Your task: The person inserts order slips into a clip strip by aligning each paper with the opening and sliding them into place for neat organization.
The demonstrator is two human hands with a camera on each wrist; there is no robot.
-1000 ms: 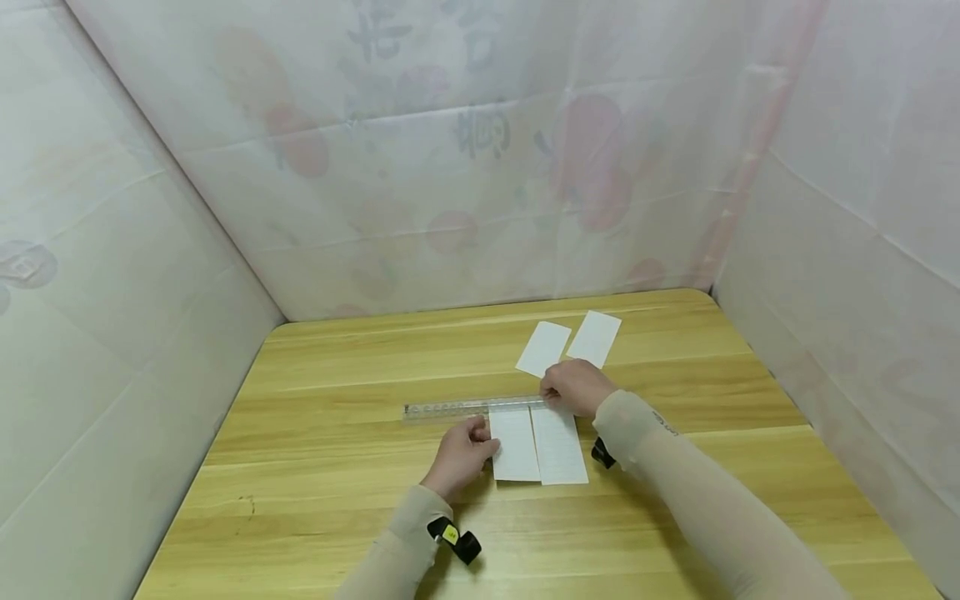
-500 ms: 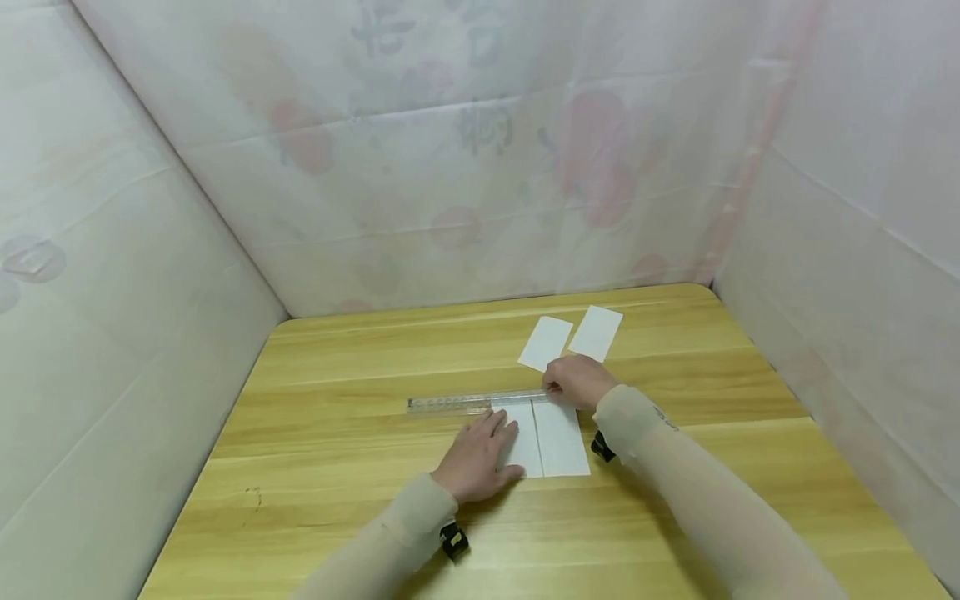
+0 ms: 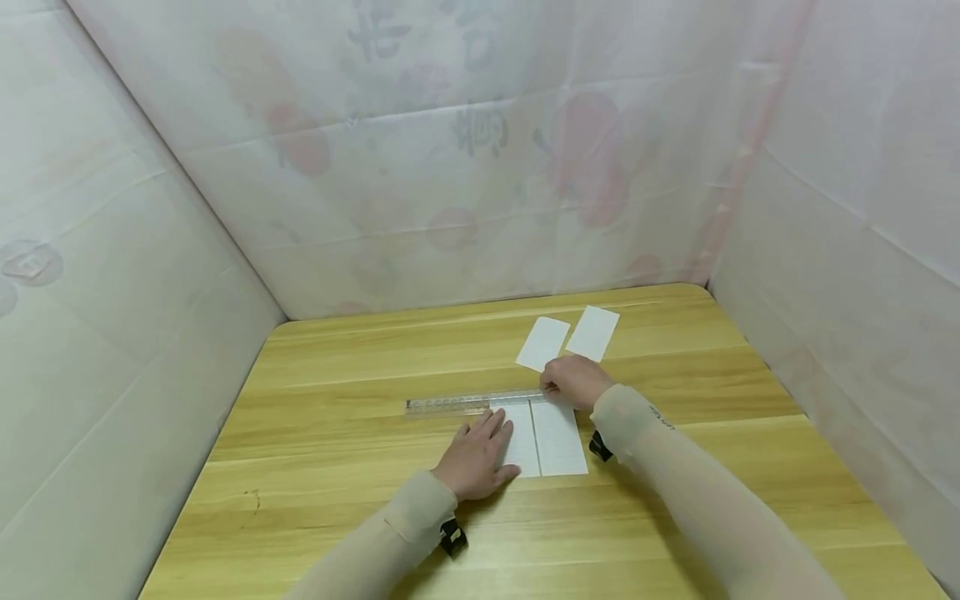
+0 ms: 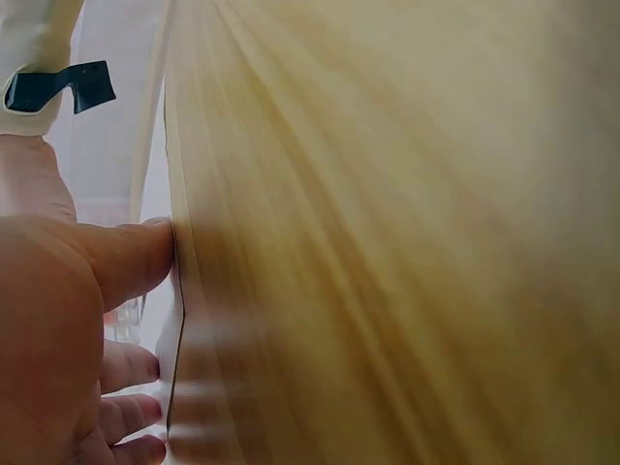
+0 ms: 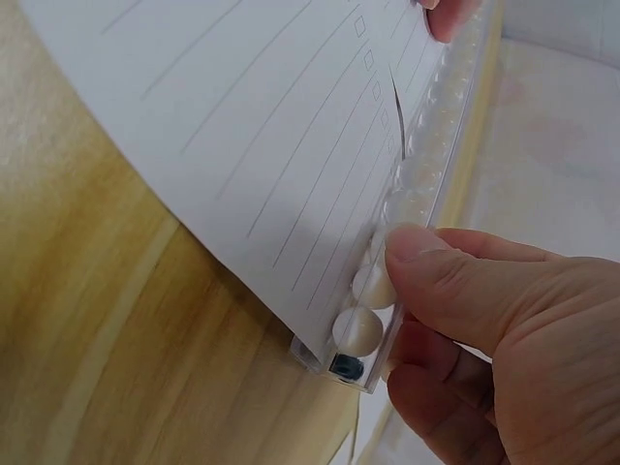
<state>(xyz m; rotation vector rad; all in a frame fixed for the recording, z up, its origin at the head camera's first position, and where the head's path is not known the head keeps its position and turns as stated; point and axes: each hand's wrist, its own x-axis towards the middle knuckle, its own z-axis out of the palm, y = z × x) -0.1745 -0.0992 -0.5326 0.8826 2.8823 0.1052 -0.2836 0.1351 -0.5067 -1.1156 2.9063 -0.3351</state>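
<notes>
Clear strip (image 3: 450,405), one: lies left to right along the far edges of two sheets on the table (image 3: 337,450), probably light, stiff and slippery, best held by its ends; right hand (image 3: 576,381) pinches the right end. Left sheet (image 3: 528,446) and right sheet (image 3: 558,442): presumably limp, easily creased, best pressed flat; left hand (image 3: 476,461) rests on the former, fingers extended.

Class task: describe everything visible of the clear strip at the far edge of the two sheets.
The clear strip looks like transparent plastic: long, narrow, with a row of round shapes (holes or bumps, unclear) and a dark mark at each end. It runs left to right along the far edge of two white sheets, its left end reaching past them. The right hand pinches it near its right end.
</notes>
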